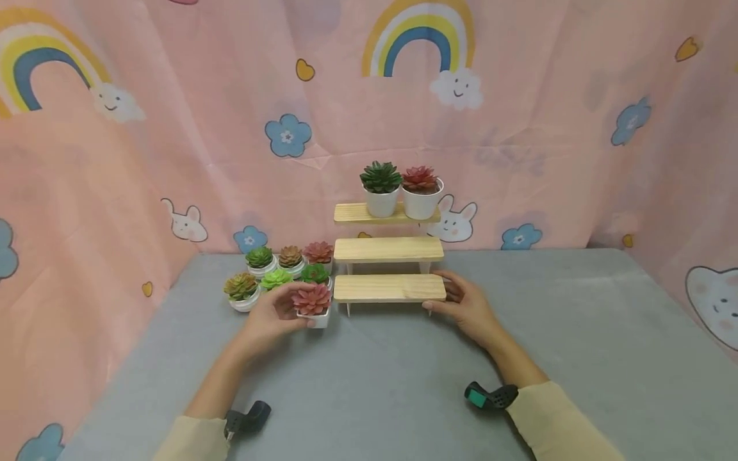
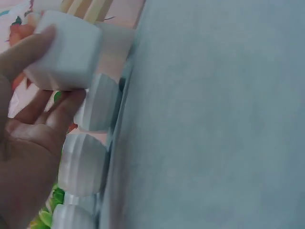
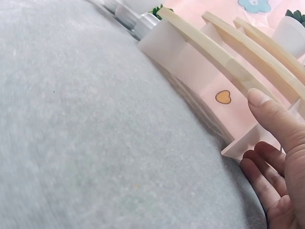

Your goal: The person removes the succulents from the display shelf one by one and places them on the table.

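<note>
My left hand [image 1: 271, 320] grips a small potted succulent [image 1: 312, 301] with red-pink leaves, just left of the lowest shelf step. Its square white pot [image 2: 71, 52] is pinched between thumb and fingers in the left wrist view, tilted there and raised off the table. My right hand [image 1: 471, 308] holds the right end of a three-step wooden shelf stand [image 1: 389, 288]. In the right wrist view, the thumb lies on the front edge of the lowest board [image 3: 214, 55], and the fingers are by its clear support [image 3: 245, 140].
On the top step stand a dark green succulent [image 1: 381, 192] and a red succulent [image 1: 421, 195] in white pots. Several more potted succulents, including a light green one [image 1: 277, 278], cluster left of the stand on the grey table [image 1: 380, 390]. A pink patterned cloth [image 1: 230, 147] hangs behind.
</note>
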`<state>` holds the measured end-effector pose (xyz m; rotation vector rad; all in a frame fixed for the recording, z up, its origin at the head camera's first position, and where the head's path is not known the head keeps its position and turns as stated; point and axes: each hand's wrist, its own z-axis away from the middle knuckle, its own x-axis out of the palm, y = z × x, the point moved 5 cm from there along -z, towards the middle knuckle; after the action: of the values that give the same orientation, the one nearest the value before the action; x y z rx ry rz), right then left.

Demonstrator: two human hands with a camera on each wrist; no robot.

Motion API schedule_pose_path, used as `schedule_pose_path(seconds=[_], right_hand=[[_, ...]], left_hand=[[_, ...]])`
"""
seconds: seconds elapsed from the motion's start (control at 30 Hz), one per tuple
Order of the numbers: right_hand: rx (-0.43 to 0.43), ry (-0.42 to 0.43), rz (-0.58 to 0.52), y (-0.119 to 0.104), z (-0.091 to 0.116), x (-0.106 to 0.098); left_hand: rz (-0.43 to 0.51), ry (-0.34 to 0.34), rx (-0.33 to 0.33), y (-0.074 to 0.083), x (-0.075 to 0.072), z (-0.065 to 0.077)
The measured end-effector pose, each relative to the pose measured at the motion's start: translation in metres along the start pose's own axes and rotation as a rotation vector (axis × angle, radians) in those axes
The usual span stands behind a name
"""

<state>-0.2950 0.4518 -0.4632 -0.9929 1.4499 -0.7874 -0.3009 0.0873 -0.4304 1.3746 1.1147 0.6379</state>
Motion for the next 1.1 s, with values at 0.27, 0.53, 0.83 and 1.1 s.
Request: schedule_pose_path(seconds=[0.27,0.53,0.83,1.1], right_hand=[[-0.021,0.0,-0.005,-0.003,0.001,0.004],[-0.006,0.019,0.008,-0.002,0.002,0.002],[-0.005,0.018,-0.007,-0.003,0.005,0.0],[0.003,0.015,-0.036,-0.001,0.004,0.002]], left_hand=[[0.007,-0.042,0.016,-0.02,0.003,0.006],[-0.001,0.019,0.056,-0.029,0.001,0.006],[0.003,0.022,0.037,-0.028,0.007,0.004],[-0.076,0.011,0.032,-0.016,0.006,0.005]])
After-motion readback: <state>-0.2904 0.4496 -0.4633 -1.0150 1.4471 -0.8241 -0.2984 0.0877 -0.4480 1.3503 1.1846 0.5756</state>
